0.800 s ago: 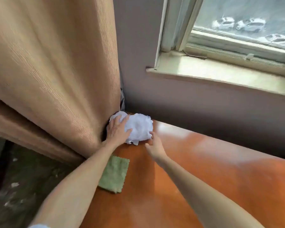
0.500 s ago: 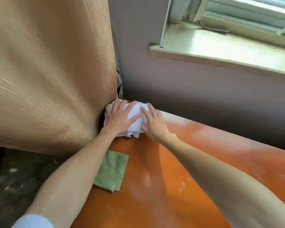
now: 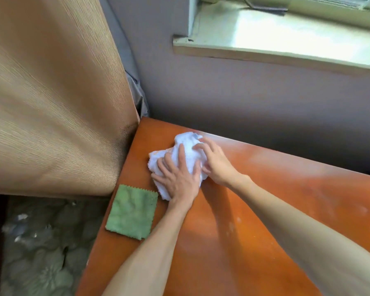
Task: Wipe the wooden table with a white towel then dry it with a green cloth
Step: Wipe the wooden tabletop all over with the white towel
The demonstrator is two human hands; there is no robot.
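Note:
A crumpled white towel (image 3: 185, 144) lies on the orange-brown wooden table (image 3: 265, 210) near its far left corner. My left hand (image 3: 177, 178) presses flat on the towel's near side with fingers spread. My right hand (image 3: 216, 161) holds the towel's right side, fingers curled over it. A square green cloth (image 3: 131, 211) lies flat on the table at its left edge, just left of my left wrist and apart from the towel.
A tan curtain (image 3: 51, 103) hangs against the table's left corner. A grey wall (image 3: 244, 92) runs along the table's far edge, with a window sill (image 3: 276, 39) above. Patterned floor (image 3: 41, 253) lies below the table's left edge.
Both hands have dragged the white towel out of the far corner by the curtain, toward me and to the right. The green cloth has stayed in place.

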